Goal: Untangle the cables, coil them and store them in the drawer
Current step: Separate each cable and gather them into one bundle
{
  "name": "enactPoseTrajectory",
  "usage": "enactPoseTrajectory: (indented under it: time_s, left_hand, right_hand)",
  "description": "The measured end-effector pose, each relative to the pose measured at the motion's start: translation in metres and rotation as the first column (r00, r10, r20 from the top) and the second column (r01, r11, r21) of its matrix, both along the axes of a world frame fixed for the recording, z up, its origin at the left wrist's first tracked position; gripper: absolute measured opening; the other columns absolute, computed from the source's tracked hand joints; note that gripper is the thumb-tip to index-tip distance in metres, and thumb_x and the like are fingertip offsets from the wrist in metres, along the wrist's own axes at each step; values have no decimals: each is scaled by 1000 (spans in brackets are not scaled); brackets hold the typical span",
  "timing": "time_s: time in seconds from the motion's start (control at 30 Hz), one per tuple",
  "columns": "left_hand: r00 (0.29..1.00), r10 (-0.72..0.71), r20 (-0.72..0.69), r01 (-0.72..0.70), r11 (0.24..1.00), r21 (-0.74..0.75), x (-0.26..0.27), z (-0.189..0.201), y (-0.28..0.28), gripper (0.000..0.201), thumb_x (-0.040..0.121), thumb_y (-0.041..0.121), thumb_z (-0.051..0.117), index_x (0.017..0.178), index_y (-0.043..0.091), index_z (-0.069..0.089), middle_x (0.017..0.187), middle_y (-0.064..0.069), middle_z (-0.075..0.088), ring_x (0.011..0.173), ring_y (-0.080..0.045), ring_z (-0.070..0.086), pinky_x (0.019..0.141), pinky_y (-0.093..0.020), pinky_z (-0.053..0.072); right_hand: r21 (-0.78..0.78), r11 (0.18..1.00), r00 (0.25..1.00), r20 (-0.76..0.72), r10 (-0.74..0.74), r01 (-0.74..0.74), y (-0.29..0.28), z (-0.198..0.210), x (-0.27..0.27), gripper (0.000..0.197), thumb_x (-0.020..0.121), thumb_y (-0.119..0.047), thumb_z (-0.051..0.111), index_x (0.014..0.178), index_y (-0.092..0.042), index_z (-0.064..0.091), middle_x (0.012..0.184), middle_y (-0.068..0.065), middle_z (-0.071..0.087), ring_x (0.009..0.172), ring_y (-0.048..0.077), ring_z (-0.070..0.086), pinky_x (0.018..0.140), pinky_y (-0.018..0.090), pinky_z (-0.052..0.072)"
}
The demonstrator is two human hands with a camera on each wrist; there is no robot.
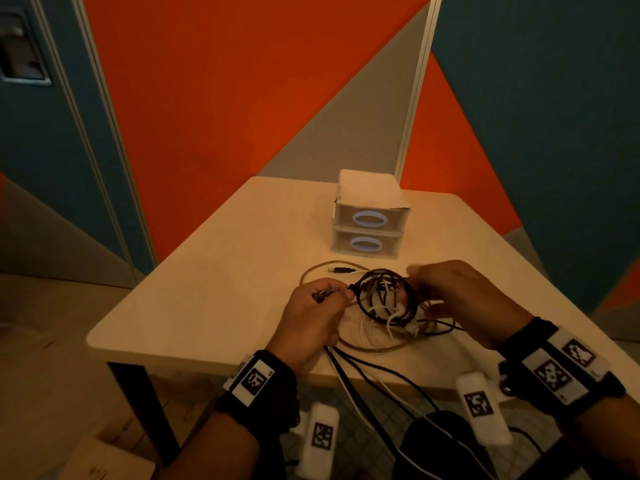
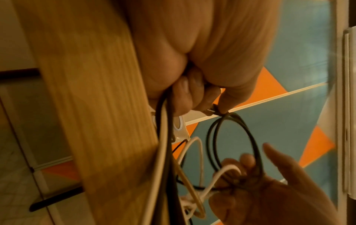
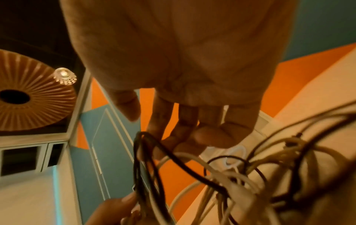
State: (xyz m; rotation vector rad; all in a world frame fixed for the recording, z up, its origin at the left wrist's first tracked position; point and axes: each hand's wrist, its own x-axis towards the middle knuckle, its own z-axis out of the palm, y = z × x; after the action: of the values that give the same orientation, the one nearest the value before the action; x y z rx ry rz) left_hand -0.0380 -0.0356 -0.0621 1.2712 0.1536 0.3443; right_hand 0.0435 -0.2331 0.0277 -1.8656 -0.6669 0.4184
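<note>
Over the near worktop both hands pinch the black coil; we tease white cable out slowly.

No readable text anywhere (only square coded markers on the wristbands).

Bare table left of cables — drawer unit behind.

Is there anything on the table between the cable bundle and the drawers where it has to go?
Only a loose plug end and its tan cable lie on the table between the cable bundle and the drawers. Both drawer fronts look closed.
</note>
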Motion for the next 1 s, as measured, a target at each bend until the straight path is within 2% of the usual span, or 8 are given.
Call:
enactPoseTrajectory:
  time_s: [0.1,0.23,0.3,0.43,0.6,0.77,0.87,1.0]
  left_hand:
    - [1000,-23,19,23,999,-23,-1,1,1,24,98,14,65,74,20,67,58,2,31,48,-11,22,46,-20,18]
    - [998,-42,43,44,998,-49,-1,2,2,10,88,23,66,87,13,65,57,3,32,46,-9,22,45,-21,17]
    - [998,-38,47,42,996,-75,-2,2,2,8,97,18,64,96,9,65,58,3,32,46,-9,22,44,-21,16]
    - [999,-11,47,17,990,-138,-3,4,3,10,104,12,57,98,9,64,60,1,29,46,-9,20,46,-22,14]
    - [994,-56,98,68,990,-123,-3,3,1,21,88,30,74,90,11,65,59,-1,42,44,-9,28,45,-20,20]
    - [989,-88,115,103,986,-131,-3,1,3,48,70,24,92,103,6,62,69,-10,64,45,-11,50,40,-18,34]
    - [989,-90,119,105,987,-122,-1,-1,3,45,69,24,91,99,4,64,70,-9,64,47,-14,51,41,-18,37]
    - [981,-129,143,143,986,-87,-1,-4,4,38,77,29,85,91,4,60,73,-11,57,51,-15,47,45,-21,37]
  right_hand:
    - [-276,961,977,209,40,20,3,14,-7,72,97,-65,35,68,-12,74,76,4,76,74,18,69,76,35,50]
    - [-434,899,920,328,214,-55,17,18,-11,21,95,-48,60,105,-35,73,80,-6,75,74,8,69,72,29,50]
    - [-396,915,897,373,238,-78,24,14,-10,26,96,-35,63,120,-43,68,92,-8,76,87,8,69,83,33,53]
    - [-342,939,854,485,189,-13,37,2,-14,14,94,-28,68,98,-34,78,95,-9,72,86,6,65,81,35,54]
    - [-208,977,840,522,149,-44,43,-25,-22,11,84,-17,77,89,-25,82,97,-12,70,86,0,63,74,15,47]
    - [-127,990,819,561,120,-58,49,-43,-29,8,79,-18,81,81,-26,82,95,-15,68,91,3,62,82,28,50]
    - [-66,997,823,563,71,-40,50,-49,-28,8,73,-16,85,76,-23,81,89,-14,68,87,4,63,82,32,52]
    - [-14,1000,848,531,-10,21,51,-55,-34,14,69,-15,89,69,-20,75,84,-12,66,81,3,62,73,12,46]
